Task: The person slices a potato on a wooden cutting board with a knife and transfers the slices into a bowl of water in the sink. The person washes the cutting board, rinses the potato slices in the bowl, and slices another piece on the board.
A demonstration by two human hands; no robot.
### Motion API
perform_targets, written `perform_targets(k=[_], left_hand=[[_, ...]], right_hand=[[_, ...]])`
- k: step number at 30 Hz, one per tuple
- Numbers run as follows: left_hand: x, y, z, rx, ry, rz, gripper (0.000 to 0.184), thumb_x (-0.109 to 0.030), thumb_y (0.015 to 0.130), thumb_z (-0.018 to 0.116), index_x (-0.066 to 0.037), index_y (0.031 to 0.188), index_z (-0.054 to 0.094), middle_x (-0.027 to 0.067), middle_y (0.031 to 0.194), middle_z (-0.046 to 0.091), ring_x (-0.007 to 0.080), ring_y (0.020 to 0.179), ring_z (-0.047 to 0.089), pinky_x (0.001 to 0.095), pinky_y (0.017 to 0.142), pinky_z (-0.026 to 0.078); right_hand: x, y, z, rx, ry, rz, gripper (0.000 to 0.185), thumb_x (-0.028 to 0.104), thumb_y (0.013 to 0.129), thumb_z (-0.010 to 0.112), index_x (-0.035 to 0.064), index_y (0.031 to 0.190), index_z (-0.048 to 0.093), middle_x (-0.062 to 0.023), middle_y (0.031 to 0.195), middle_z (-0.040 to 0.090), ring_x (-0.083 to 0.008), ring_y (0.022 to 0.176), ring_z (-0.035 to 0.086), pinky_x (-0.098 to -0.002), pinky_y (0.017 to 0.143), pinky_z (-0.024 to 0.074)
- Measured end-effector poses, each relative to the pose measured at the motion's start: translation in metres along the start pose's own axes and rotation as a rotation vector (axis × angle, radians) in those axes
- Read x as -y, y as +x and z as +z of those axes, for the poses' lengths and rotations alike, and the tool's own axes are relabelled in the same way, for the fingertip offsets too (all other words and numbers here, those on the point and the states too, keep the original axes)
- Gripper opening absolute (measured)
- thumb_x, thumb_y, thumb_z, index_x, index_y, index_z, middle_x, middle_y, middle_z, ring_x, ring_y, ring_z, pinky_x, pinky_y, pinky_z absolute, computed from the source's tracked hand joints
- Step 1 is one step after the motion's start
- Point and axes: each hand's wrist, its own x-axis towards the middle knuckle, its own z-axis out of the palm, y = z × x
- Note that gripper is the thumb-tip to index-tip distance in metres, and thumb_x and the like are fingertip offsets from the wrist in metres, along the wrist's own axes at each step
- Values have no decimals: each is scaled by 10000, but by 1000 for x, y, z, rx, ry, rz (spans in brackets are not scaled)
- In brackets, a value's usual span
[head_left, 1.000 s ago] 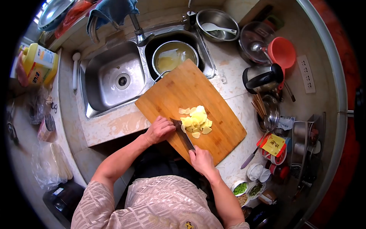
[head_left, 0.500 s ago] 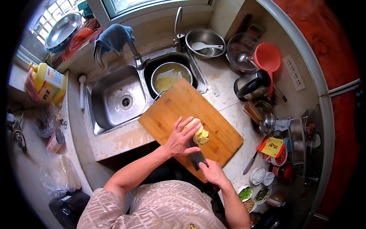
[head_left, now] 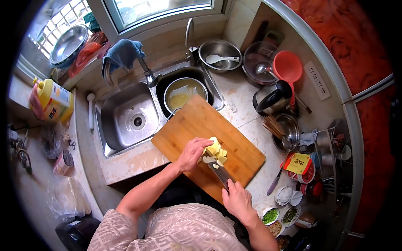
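Pale yellow slices [head_left: 215, 149] lie loosely heaped, overlapping. The right hand [head_left: 239, 201] grips the knife [head_left: 221, 173]; the left hand [head_left: 193, 155] touches them, its grip unclear.

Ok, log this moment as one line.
left hand: at yellow slices | right hand: holding knife | slices: piled on cutting board

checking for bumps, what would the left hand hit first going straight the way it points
Likely the yellow slices on the cutting board, right by the left hand; whether they touch is unclear.
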Motion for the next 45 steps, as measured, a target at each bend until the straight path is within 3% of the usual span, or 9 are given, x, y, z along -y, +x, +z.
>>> perform_targets(k=[3, 10, 18, 23, 26, 31, 35, 39, 45], left_hand=[[-38, 4, -4, 79, 345, 24, 796, -569, 903, 653, -120, 1534, 470, 92, 1587, 473, 359, 1460, 405, 633, 1224, 188], [26, 12, 7, -13, 560, -210, 823, -532, 919, 660, -145, 1590, 383, 72, 1668, 344, 363, 1538, 273, 638, 1249, 96], [-16, 15, 40, 165, 534, -63, 1027, -730, 871, 600, -128, 1636, 270, 97, 1695, 273, 364, 1573, 175, 648, 1243, 30], [22, 16, 22, 13, 574, -223, 878, -573, 935, 619, -125, 1621, 302, 68, 1679, 317, 356, 1552, 235, 643, 1248, 76], [23, 3, 26, 30, 448, -58, 830, -532, 954, 609, -122, 1613, 315, 74, 1671, 331, 356, 1540, 264, 635, 1247, 102], [62, 3, 13, -290, 518, -179, 528, -241, 987, 610, -100, 1487, 514, 101, 1571, 486, 353, 1482, 385, 605, 1236, 220], [27, 0, 11, -64, 451, 55, 589, -344, 978, 621, -101, 1501, 504, 107, 1596, 454, 357, 1497, 358, 613, 1235, 207], [1, 7, 37, -95, 428, 19, 627, -398, 952, 666, -111, 1489, 513, 84, 1603, 444, 346, 1493, 361, 608, 1239, 203], [43, 12, 25, 25, 544, -45, 538, -260, 994, 612, -102, 1497, 507, 92, 1602, 446, 328, 1505, 351, 606, 1242, 193]], right_hand=[[-3, -4, -1, -107, -114, -66, 531, 203, 875, 761, -18, 1332, 605, -155, 969, 592, -351, 834, 672, -481, 701, 543], [-18, -6, 0, -145, -251, -86, 583, 192, 847, 788, 1, 1360, 589, -134, 961, 570, -331, 849, 652, -455, 709, 530], [-16, -2, -1, -154, -361, -199, 475, 154, 851, 728, 18, 1296, 635, -126, 930, 586, -304, 851, 643, -432, 720, 520], [-8, -6, -6, -124, -411, -264, 395, 72, 856, 622, 20, 1245, 664, -114, 905, 600, -278, 816, 632, -412, 709, 512], [-10, -2, -5, -105, -409, -285, 398, 97, 859, 648, 32, 1251, 667, -122, 912, 605, -289, 815, 641, -424, 702, 512], [-21, -17, -26, -43, -189, -189, 470, 188, 853, 745, 23, 1282, 649, -138, 929, 608, -335, 833, 655, -457, 715, 521], [-43, -32, -17, -93, -166, -51, 518, 202, 834, 790, 42, 1303, 641, -133, 943, 599, -341, 859, 647, -466, 724, 522], [-48, -29, -7, -171, -193, -102, 516, 185, 815, 802, 59, 1293, 654, -118, 932, 587, -324, 861, 636, -457, 723, 511], [-57, -34, -15, -159, -30, -84, 452, 181, 839, 782, 54, 1259, 675, -141, 928, 630, -366, 845, 664, -459, 737, 537]])
